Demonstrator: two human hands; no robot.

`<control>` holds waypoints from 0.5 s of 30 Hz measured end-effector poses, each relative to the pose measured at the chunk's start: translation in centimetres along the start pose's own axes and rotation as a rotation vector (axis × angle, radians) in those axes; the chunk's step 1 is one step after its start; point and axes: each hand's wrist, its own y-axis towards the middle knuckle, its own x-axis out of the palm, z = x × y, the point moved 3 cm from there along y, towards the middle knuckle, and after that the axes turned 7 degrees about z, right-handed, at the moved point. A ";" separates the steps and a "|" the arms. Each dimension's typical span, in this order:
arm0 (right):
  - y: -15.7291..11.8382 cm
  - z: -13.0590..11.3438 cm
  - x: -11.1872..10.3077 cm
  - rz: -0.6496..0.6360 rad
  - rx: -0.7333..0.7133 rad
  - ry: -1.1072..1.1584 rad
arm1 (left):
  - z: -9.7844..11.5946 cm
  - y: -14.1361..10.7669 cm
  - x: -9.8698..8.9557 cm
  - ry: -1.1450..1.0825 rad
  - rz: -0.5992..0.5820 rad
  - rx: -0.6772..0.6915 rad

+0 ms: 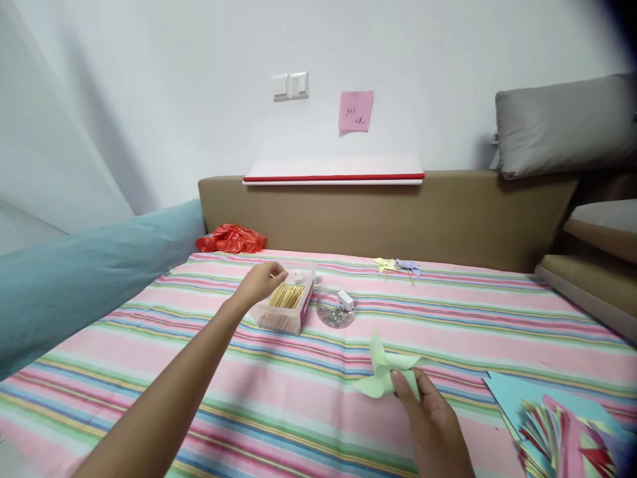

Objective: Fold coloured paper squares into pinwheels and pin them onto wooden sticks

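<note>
My right hand (432,411) pinches a pale green paper pinwheel (382,372) at its centre, above the striped cloth (298,398). Farther left, my left hand (263,281) is over the back left part of a clear plastic box (279,322) of thin wooden sticks (286,295). Its fingers are curled together; whether they hold anything is too small to make out. Just right of the box, a round clear dish (337,313) holds small silvery pieces, with a small white block (345,300) at its rim.
A yellow pinwheel (385,265) and a purple pinwheel (409,266) lie near the backrest (348,219). Coloured paper strips (557,431) rest on blue sheets (572,398) at the lower right. A red plastic bag (232,239) is at the back left, beside a blue-green bolster (99,265).
</note>
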 end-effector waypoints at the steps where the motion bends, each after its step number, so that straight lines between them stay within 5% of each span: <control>1: 0.3 0.2 -0.3 -0.004 0.001 -0.019 | -0.4 1.5 0.8 0.071 -0.088 -0.012; 8: 2.9 3.0 -2.2 -0.086 0.012 -0.106 | -1.5 4.8 7.4 0.432 -0.377 -0.135; 15: 4.1 5.1 -2.4 -0.097 0.121 -0.082 | -2.4 4.6 8.8 0.495 -0.454 -0.154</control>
